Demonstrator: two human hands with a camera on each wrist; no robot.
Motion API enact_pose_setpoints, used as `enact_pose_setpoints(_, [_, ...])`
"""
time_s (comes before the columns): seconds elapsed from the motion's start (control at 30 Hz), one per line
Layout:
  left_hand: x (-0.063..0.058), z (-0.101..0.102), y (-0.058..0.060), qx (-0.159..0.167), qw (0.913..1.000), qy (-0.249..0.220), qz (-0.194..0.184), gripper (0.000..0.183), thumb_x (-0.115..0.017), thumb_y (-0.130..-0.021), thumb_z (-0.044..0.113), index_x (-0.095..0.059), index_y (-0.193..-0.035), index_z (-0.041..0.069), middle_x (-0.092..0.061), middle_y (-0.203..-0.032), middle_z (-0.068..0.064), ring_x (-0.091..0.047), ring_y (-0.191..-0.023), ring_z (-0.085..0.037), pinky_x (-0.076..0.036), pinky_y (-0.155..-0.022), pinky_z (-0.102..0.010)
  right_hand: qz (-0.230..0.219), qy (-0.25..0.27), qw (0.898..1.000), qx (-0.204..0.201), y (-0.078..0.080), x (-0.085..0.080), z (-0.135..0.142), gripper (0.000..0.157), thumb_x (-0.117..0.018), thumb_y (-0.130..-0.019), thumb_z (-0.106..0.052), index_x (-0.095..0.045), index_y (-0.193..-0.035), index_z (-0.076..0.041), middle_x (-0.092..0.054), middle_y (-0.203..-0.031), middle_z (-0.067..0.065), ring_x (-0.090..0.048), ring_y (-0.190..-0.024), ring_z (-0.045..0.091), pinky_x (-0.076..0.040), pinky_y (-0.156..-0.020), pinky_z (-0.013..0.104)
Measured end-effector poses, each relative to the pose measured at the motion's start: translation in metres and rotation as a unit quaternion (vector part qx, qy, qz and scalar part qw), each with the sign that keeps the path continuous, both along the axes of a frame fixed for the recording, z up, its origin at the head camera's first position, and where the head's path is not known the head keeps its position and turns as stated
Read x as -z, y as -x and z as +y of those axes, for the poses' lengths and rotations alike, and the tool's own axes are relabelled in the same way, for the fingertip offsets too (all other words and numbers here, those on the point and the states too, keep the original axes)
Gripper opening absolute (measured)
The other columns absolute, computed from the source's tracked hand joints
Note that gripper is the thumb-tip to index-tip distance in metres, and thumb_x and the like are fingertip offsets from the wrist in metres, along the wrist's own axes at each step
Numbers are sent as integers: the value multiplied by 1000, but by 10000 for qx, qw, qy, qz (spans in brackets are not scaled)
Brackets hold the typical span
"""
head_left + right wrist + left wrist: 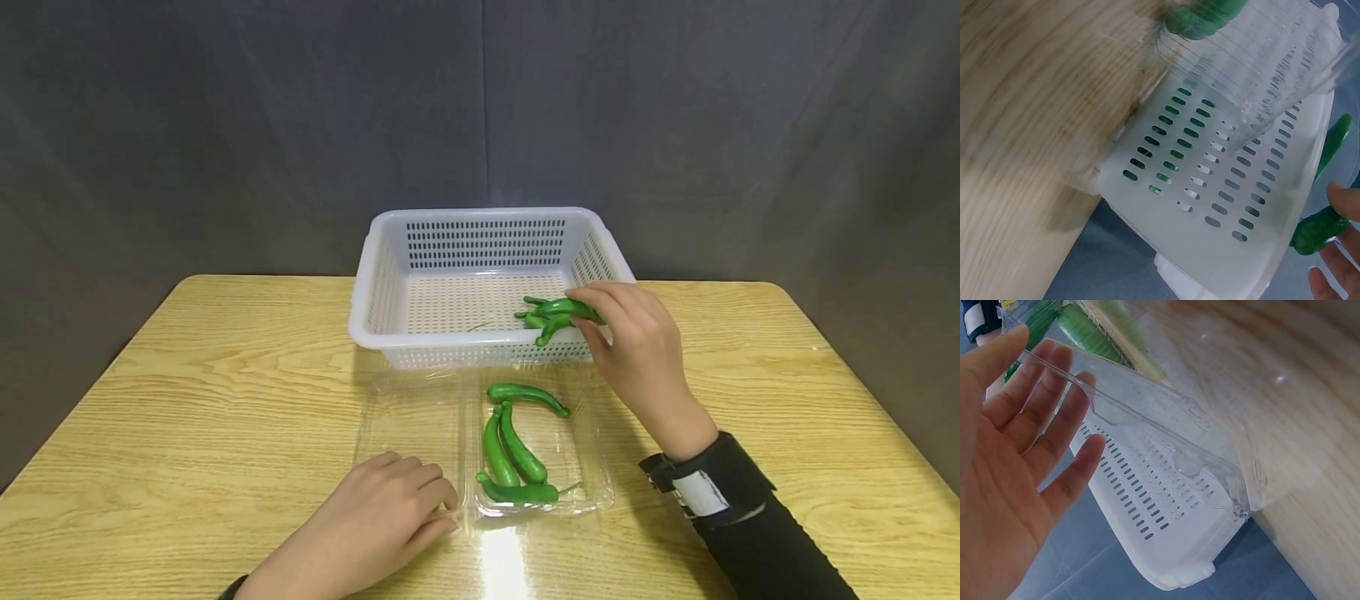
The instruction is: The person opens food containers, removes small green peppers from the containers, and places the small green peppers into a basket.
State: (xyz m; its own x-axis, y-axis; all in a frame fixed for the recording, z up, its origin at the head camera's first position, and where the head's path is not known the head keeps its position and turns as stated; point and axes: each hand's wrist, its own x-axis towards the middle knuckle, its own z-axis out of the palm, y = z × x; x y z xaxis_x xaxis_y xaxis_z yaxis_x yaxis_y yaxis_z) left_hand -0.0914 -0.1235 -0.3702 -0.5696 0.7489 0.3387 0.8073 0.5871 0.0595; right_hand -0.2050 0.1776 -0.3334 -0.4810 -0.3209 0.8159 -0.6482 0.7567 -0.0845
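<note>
At the near right corner of the white basket (362, 312), my right hand (637, 350) pinches a green chili pepper (1319, 230) between thumb and fingers. Several more chili peppers (536, 321) lie in that corner, partly hidden by the hand. In front of the basket, a clear hinged plastic container (600, 467) lies spread open, with several chili peppers (517, 493) in its right half. My left hand (390, 508) is at the near edge of the lid (408, 417), fingers loosely bent. In the left wrist view, those fingers are by the lid's rim; whether they touch it I cannot tell.
The basket has slotted walls and stands toward the back of a wooden table (187, 400). A thin loose stem (478, 326) lies on its floor. A dark grey curtain (300, 125) hangs behind the table.
</note>
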Motion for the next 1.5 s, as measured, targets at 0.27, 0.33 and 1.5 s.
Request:
enact_pose_setpoints(0.27, [0,0,-1,-17,10000,-43,2,12,-72,-90,31,-68,-89,20,-62,-82,12,-55,-72,-6,-47,-70,-26,-108,-20,9998,-163,2,8,-3,38,-78,-78,7,-70,-114,-4,-68,-109,11,-62,-101,31,-50,-84,45])
enact_pose_setpoints(0.33, [0,0,-1,-21,10000,-44,-8,12,-72,-90,31,-68,-89,20,-62,-82,12,-55,-72,-6,-47,-69,-26,-130,-41,9998,-159,2,9,-4,37,-77,-79,6,-70,-114,-3,-68,-109,11,-62,-102,31,-50,-85,46])
enact_pose_setpoints(1.5, [0,0,-1,-26,10000,-60,19,11,-72,-90,31,-69,-89,20,-63,-84,12,-56,-73,-7,-48,-72,-27,-180,-156,9996,-161,2,6,-3,25,-72,-82,5,-71,-105,-3,-70,-107,11,-64,-99,31,-52,-83,45])
